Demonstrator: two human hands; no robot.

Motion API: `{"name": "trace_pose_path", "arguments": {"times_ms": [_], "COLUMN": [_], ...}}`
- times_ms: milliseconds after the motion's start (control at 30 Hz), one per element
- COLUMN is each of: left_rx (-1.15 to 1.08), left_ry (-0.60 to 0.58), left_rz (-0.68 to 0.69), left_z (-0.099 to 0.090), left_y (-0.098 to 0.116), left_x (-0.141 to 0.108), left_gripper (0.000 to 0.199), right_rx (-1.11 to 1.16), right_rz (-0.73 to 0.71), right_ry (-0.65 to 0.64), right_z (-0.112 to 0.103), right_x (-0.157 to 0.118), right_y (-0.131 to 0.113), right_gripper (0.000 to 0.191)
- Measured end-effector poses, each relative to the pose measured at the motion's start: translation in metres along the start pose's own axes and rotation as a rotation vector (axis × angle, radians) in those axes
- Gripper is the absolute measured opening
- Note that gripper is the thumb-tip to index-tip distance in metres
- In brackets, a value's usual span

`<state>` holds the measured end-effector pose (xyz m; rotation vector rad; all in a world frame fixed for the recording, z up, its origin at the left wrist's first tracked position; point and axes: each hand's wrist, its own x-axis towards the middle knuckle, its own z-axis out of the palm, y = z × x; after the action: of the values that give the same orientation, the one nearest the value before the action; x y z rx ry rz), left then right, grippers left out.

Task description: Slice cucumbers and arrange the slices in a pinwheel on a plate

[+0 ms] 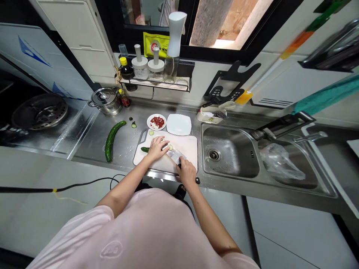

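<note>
My left hand [157,148] presses down on a short green cucumber [145,149], whose end shows beyond my fingers. My right hand [187,172] grips the black handle of a steel cleaver [175,155], and its blade stands against the cucumber near a cut slice [170,147]. Both rest over a white cutting board [182,144], which has another slice [151,132] near its far edge. To the left, a longer whole cucumber [112,140] lies on the steel counter [89,138], with a small slice [134,125] beyond it.
Behind the board are a small plate of chopped red chili [156,122] and a white plate [178,124]. A steel sink [230,151] lies to the right, a steel pot [106,101] stands back left, and bottles and jars [155,63] line a rack.
</note>
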<state>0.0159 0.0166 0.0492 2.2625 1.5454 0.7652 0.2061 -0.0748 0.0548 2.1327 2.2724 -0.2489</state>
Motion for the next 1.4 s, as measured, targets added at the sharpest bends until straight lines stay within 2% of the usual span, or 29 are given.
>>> {"name": "trace_pose_path", "arguments": {"times_ms": [300, 400, 500, 600, 767, 900, 1000, 1167, 1400], "left_rx": [-0.086, -0.141, -0.233, -0.33, -0.368, -0.238, -0.14, -0.085, -0.02], "left_ry": [-0.105, -0.09, -0.044, 0.047, 0.222, 0.24, 0.208, 0.149, 0.149], "left_rz": [0.029, 0.011, -0.071, -0.226, -0.558, -0.703, -0.746, -0.751, -0.73], "left_z": [0.001, 0.001, 0.002, 0.002, 0.003, 0.002, 0.004, 0.01, 0.014], "left_y": [0.008, 0.011, 0.009, -0.005, -0.053, -0.086, -0.096, -0.097, -0.098], "left_x": [0.001, 0.003, 0.004, 0.006, 0.017, 0.027, 0.033, 0.041, 0.049], "left_gripper": [0.016, 0.01, 0.008, 0.009, 0.01, 0.013, 0.014, 0.014, 0.017], "right_rx": [0.008, 0.021, 0.049, 0.075, 0.124, 0.177, 0.199, 0.215, 0.243], "right_rz": [0.009, 0.012, 0.041, 0.085, 0.114, 0.123, 0.126, 0.141, 0.126], "right_ry": [-0.072, -0.06, -0.049, -0.039, -0.05, -0.043, -0.029, -0.024, -0.011], "right_z": [0.0, 0.004, 0.01, 0.016, 0.024, 0.025, 0.022, 0.014, 0.014], "right_x": [-0.008, -0.008, -0.008, -0.008, -0.009, -0.005, 0.0, 0.007, 0.004], "right_y": [0.005, 0.009, 0.013, 0.016, 0.023, 0.024, 0.022, 0.017, 0.02], "right_gripper": [0.044, 0.044, 0.044, 0.043, 0.042, 0.041, 0.041, 0.043, 0.039]}}
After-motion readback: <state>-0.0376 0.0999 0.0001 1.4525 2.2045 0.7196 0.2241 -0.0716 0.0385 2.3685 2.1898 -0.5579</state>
